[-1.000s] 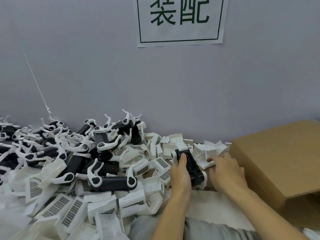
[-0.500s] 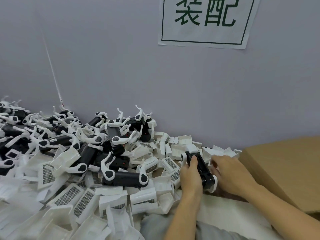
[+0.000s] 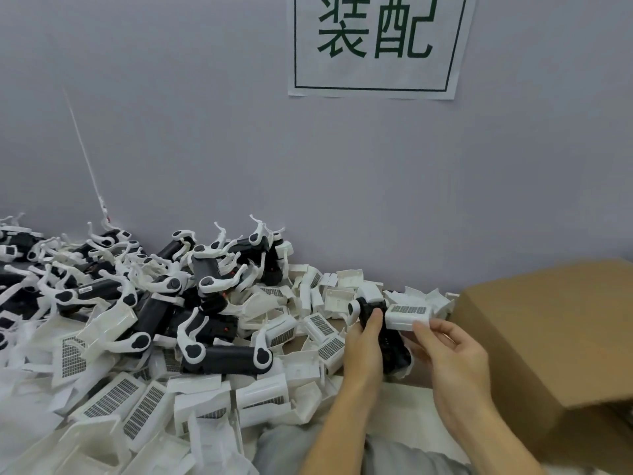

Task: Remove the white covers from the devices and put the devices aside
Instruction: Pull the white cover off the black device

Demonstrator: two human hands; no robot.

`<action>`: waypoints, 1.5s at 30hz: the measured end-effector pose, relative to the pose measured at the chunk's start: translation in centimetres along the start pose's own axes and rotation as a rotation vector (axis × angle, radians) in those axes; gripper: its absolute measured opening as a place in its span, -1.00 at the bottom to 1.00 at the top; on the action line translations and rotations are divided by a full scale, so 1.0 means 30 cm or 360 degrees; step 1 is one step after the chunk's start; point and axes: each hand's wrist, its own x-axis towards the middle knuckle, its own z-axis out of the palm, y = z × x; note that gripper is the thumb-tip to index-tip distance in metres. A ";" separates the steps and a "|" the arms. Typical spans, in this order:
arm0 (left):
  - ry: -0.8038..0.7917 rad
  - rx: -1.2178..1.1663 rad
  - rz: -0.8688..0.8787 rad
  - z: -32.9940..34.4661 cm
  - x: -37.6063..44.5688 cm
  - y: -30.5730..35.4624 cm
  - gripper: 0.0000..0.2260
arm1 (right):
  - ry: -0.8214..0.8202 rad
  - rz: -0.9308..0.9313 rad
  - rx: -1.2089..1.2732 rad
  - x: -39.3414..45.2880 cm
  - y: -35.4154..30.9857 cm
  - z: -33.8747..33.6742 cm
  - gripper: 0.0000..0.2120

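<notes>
left hand [image 3: 363, 347] wrapped round the black device [image 3: 383, 334], right hand [image 3: 452, 358] pinching its white cover [image 3: 407, 315] by the cardboard box [image 3: 548, 341]

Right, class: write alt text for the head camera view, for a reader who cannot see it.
A person's left hand grips a black device while the right hand pinches a white cover beside it. To the left lies a heap of black devices and loose white covers; a cardboard box stands on the right, a printed sign on the wall.
</notes>
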 end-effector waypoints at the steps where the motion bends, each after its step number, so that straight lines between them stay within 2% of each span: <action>1: -0.0019 -0.0004 0.0005 -0.002 -0.004 0.002 -0.88 | -0.0029 -0.0042 -0.0115 0.002 0.006 -0.007 -0.97; 6: 0.0052 0.0097 0.0095 -0.012 -0.005 -0.004 -0.81 | -0.0252 -0.0344 -0.0646 -0.007 0.040 -0.015 -0.82; 10: 0.0140 0.0157 0.0140 -0.028 -0.007 0.003 -0.72 | -0.0261 -0.0354 -0.0879 0.000 0.049 -0.005 -0.85; 12: 0.0140 0.0210 0.0158 -0.031 -0.011 0.004 -0.67 | -0.0186 -0.0302 -0.0928 0.001 0.051 -0.007 -0.71; 15: 0.0113 0.0279 0.0182 -0.028 -0.012 -0.001 -0.79 | -0.0224 -0.0269 -0.0852 -0.001 0.046 -0.012 -0.47; 17: 0.0069 0.0339 0.0191 -0.021 -0.018 -0.001 -0.84 | -0.0318 -0.0265 -0.0845 0.004 0.049 -0.019 -0.54; 20: 0.0000 0.0409 0.0244 -0.016 -0.027 -0.004 -0.86 | -0.0425 -0.0314 -0.0804 0.013 0.045 -0.022 -0.86; 23: -0.0030 0.0300 0.0184 -0.008 -0.032 -0.006 -0.82 | -0.0384 -0.0287 -0.0686 0.020 0.047 -0.029 -0.81; 25: -0.0053 0.0136 0.0033 -0.005 -0.030 -0.006 -0.76 | -0.0216 -0.0265 -0.0641 0.031 0.051 -0.035 -0.81; 28: -0.0044 0.0165 -0.0033 -0.013 -0.020 -0.012 -0.78 | 0.0006 -0.0336 -0.0504 0.039 0.044 -0.038 -0.81; 30: -0.0102 0.0199 -0.0010 -0.009 -0.015 -0.014 -0.74 | -0.0032 -0.0409 -0.0516 0.033 0.042 -0.032 -0.78; 34: -0.0253 0.0243 0.0029 -0.008 -0.002 -0.033 -0.57 | -0.0324 -0.0424 -0.0913 0.015 0.061 -0.016 -0.73; 37: -0.0221 0.0400 0.0178 -0.012 0.010 -0.049 -0.69 | -0.0318 -0.0491 -0.0928 0.010 0.056 -0.015 -0.74; 40: -0.0221 0.0357 0.0227 -0.011 0.008 -0.053 -0.80 | -0.0332 -0.0556 -0.0940 0.005 0.050 -0.015 -0.75; 45: -0.0151 0.0254 0.0228 -0.013 0.003 -0.041 -0.82 | -0.0324 -0.0581 -0.1099 0.011 0.061 -0.012 -0.72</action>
